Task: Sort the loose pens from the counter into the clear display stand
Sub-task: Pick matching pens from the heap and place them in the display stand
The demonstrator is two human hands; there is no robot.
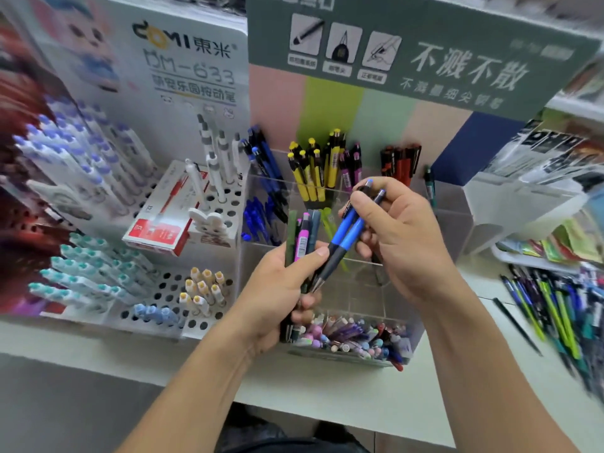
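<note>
My left hand (287,289) is closed around a bunch of pens (304,237) with pink, green and dark barrels, held upright in front of the clear display stand (454,223). My right hand (402,237) pinches two blue pens (346,233) near their tops, their black tips down against the left hand's bunch. The stand's back compartments hold blue pens (264,165), yellow pens (313,171), pink pens (351,165) and red-black pens (400,161). A heap of loose pens (562,302) lies on the counter at the right.
A white perforated pen rack (170,289) with teal, purple and yellow-capped pens stands at the left, and a red-and-white pen box (163,223) rests on it. The stand's front bin (356,338) holds small mixed items. The counter's front edge (327,416) runs below my arms.
</note>
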